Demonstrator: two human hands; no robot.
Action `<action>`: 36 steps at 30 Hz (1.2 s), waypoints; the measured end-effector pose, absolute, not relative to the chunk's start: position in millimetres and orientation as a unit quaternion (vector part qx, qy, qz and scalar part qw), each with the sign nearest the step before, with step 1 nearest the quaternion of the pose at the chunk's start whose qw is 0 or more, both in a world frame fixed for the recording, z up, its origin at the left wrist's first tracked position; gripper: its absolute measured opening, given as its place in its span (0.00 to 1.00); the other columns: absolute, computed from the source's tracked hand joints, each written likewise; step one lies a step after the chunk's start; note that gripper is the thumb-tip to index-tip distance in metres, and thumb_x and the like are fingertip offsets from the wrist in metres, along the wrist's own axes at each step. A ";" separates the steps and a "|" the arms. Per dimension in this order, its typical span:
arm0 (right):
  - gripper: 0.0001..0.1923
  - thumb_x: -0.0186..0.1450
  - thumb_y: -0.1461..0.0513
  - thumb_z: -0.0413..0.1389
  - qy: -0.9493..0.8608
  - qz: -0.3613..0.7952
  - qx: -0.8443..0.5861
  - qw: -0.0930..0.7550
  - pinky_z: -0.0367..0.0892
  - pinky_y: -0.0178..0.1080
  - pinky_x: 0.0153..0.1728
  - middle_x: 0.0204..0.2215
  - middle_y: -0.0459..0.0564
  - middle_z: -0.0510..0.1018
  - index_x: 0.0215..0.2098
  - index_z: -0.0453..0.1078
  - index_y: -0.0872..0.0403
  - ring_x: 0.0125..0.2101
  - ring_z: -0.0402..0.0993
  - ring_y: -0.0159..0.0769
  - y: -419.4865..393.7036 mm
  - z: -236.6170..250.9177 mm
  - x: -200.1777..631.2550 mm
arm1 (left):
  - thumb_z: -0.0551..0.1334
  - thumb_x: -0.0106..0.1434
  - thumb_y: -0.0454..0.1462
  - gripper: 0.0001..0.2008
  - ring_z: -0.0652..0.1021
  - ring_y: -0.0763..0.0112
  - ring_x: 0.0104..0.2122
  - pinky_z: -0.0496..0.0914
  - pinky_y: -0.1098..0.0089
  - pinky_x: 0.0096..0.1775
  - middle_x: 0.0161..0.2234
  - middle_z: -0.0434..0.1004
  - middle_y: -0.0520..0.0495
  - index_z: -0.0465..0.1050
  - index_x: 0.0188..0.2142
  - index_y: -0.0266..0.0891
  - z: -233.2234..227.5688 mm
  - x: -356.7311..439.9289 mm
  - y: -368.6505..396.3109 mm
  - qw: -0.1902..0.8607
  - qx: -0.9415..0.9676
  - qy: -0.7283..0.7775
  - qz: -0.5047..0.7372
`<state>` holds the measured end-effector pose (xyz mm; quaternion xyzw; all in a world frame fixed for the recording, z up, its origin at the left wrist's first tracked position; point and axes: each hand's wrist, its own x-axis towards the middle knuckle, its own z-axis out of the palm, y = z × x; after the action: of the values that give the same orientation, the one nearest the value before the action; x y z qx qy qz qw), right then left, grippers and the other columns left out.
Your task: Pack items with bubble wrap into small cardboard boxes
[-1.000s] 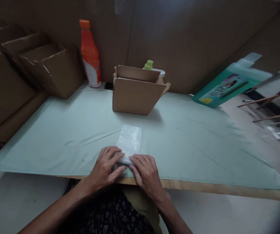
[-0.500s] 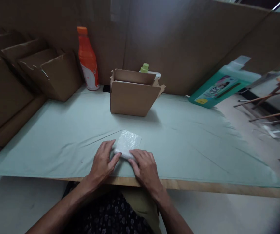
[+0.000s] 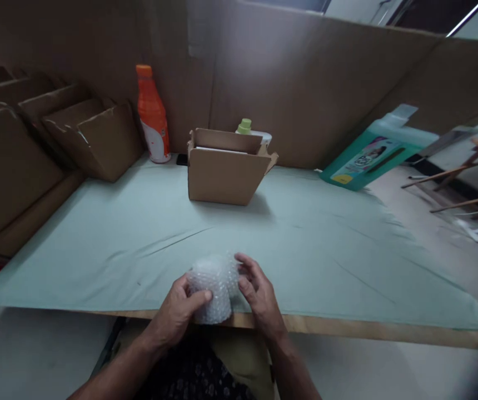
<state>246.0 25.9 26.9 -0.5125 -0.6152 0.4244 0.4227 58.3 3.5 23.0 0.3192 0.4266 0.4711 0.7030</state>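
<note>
Head view: left hand and right hand both pinch bubble-wrap bundle, lifted; cardboard box at 12 o'clock.

Your bench has a wooden front edge and carries a pale green sheet. Tall brown cardboard panels wall it in behind. On your left, folded cardboard boxes stand stacked. Grey floor shows below. Lighting is dim.
</note>
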 end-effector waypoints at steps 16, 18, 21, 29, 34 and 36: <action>0.15 0.60 0.51 0.64 -0.564 0.590 -0.463 0.346 0.61 0.32 0.31 0.26 0.42 0.70 0.33 0.71 0.54 0.28 0.64 0.31 51.4 44.2 261.5 | 0.67 0.60 0.44 0.29 0.78 0.58 0.44 0.74 0.62 0.46 0.49 0.78 0.41 0.67 0.59 0.41 58.7 37.7 67.2 0.340 0.751 0.429 0.370; 0.17 0.61 0.50 0.64 -0.549 0.588 -0.476 0.355 0.62 0.32 0.32 0.27 0.43 0.71 0.34 0.71 0.55 0.29 0.65 0.32 55.1 46.0 271.9 | 0.64 0.64 0.42 0.29 0.73 0.53 0.56 0.69 0.54 0.56 0.57 0.73 0.37 0.63 0.62 0.40 90.3 34.4 110.5 0.152 0.782 0.439 0.415; 0.18 0.61 0.48 0.63 -0.540 0.573 -0.498 0.363 0.63 0.33 0.32 0.28 0.43 0.71 0.37 0.72 0.54 0.30 0.67 0.33 58.2 41.7 280.5 | 0.62 0.64 0.36 0.28 0.62 0.48 0.66 0.58 0.48 0.64 0.61 0.69 0.32 0.62 0.63 0.35 138.1 39.3 188.4 -0.053 0.807 0.449 0.379; 0.13 0.59 0.53 0.64 -0.574 0.409 -0.588 0.397 0.68 0.32 0.31 0.26 0.43 0.74 0.35 0.72 0.52 0.28 0.71 0.34 60.0 57.8 309.0 | 0.57 0.65 0.31 0.10 0.79 0.62 0.34 0.62 0.44 0.58 0.30 0.81 0.45 0.76 0.31 0.37 155.3 36.7 238.0 -0.099 0.871 0.456 0.154; 0.15 0.55 0.53 0.68 -0.570 0.297 -0.596 0.481 0.71 0.33 0.26 0.27 0.44 0.79 0.37 0.75 0.49 0.25 0.75 0.35 61.4 110.5 346.6 | 0.52 0.68 0.28 0.15 0.73 0.69 0.27 0.56 0.44 0.62 0.23 0.72 0.52 0.71 0.27 0.38 138.3 14.1 153.7 -0.141 0.885 0.383 0.225; 0.16 0.53 0.51 0.69 -0.554 0.221 -0.595 0.539 0.71 0.34 0.24 0.27 0.44 0.79 0.37 0.76 0.47 0.23 0.73 0.36 63.9 135.4 346.4 | 0.52 0.67 0.27 0.15 0.72 0.70 0.26 0.57 0.45 0.61 0.23 0.70 0.53 0.69 0.26 0.38 139.4 7.3 127.6 -0.124 0.886 0.376 0.241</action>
<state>346.4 63.9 135.4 -0.5953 -0.5537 0.2205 0.5390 7.3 127.6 139.4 0.8862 0.3760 0.2408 -0.1239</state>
